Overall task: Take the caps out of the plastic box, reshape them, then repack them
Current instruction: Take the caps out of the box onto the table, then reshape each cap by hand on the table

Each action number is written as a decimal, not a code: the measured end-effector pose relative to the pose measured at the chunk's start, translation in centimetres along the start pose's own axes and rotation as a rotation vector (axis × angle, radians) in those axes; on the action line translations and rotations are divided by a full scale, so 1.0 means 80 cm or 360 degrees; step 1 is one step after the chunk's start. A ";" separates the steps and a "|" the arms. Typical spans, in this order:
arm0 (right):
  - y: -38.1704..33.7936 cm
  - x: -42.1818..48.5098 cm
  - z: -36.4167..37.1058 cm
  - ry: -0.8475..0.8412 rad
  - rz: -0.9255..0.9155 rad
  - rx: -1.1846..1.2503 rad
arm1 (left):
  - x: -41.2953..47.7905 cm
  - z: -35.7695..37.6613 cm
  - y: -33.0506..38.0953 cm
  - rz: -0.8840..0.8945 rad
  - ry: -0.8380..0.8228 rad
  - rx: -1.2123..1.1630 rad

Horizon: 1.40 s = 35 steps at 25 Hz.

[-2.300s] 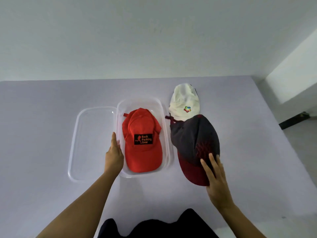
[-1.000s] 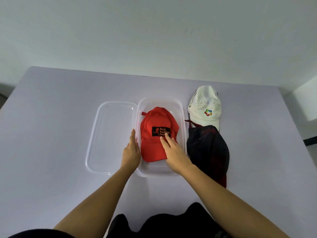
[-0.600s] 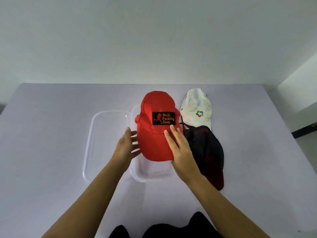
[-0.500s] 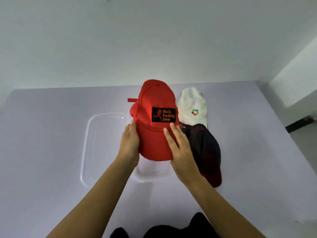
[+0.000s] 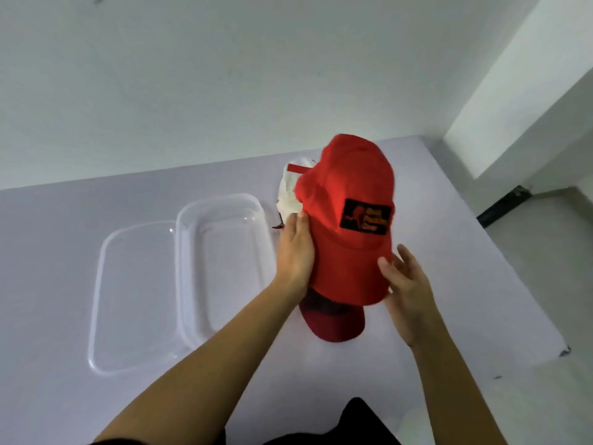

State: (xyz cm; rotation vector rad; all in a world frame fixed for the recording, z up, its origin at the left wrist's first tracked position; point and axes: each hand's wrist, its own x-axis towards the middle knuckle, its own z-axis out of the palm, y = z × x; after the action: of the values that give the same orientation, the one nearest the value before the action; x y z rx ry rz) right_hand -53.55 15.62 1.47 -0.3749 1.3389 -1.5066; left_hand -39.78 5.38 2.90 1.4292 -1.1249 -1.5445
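Note:
A red cap (image 5: 351, 252) with a black patch hangs in the air, held between both hands above the dark cap. My left hand (image 5: 294, 252) grips its left side, the thumb hidden behind the fabric. My right hand (image 5: 407, 284) holds the brim's right edge with the thumb on top. The clear plastic box (image 5: 224, 200) stands empty to the left. A dark cap with a maroon brim (image 5: 333, 322) lies on the table below the red one, mostly hidden. A white cap (image 5: 288, 194) peeks out behind the red cap's left side.
The box's clear lid (image 5: 100, 284) lies flat just left of the box. The grey table (image 5: 449, 284) ends close on the right, with floor beyond and a black object (image 5: 503, 207) on it. A white wall rises behind the table.
The red cap has come out of the box, risen, and moved right over the dark cap. My right hand has shifted from the top of the brim to its right edge.

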 end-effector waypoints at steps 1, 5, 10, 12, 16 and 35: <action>-0.006 0.009 -0.025 0.0009 -0.0031 -0.0052 | -0.002 0.027 -0.008 0.0000 -0.0065 0.0082; -0.025 0.057 -0.142 0.0056 0.0056 -0.0177 | 0.002 0.124 -0.063 -0.0214 -0.0345 0.0415; -0.012 0.117 -0.230 -0.0031 0.0318 -0.0574 | 0.002 0.187 -0.123 -0.0620 -0.0509 0.0528; 0.000 0.137 -0.249 -0.0081 0.0388 -0.0707 | 0.000 0.201 -0.140 -0.0668 -0.0428 0.0567; 0.021 0.161 -0.270 -0.0025 0.0371 -0.0886 | 0.000 0.223 -0.157 -0.0646 -0.0411 0.0661; 0.151 0.067 -0.146 -0.0947 -0.0414 -0.2266 | -0.091 0.060 -0.232 0.0024 0.0023 0.1332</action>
State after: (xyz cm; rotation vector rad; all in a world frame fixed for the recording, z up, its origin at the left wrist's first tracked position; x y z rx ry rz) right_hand -59.06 19.48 -14.83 -1.7605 1.6666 -0.2762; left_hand -42.96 19.10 -12.05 1.9290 -1.8903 -1.0679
